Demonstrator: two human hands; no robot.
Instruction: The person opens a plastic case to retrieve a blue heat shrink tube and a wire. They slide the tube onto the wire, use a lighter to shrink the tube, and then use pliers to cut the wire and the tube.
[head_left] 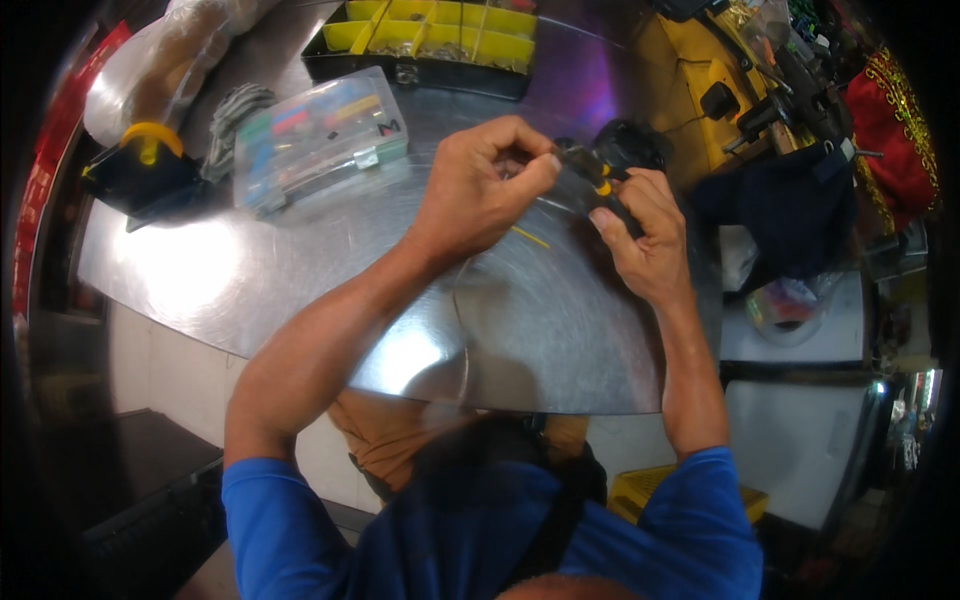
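Observation:
Over the metal table, my right hand is wrapped round pliers with black and yellow handles. Their jaws point left, toward my left hand, close to its fingertips. The left thumb and forefinger are pinched together; what they hold is too small to make out. Below the hands a short, thin yellow strip lies on the metal. A thin pale strand runs down from beneath my left hand toward the table's near edge.
A clear compartment case with colourful contents lies left of my hands. Behind it stands a black toolbox with yellow trays. A grey glove and a dark holder with a yellow ring are farther left. Dark cloth hangs at right.

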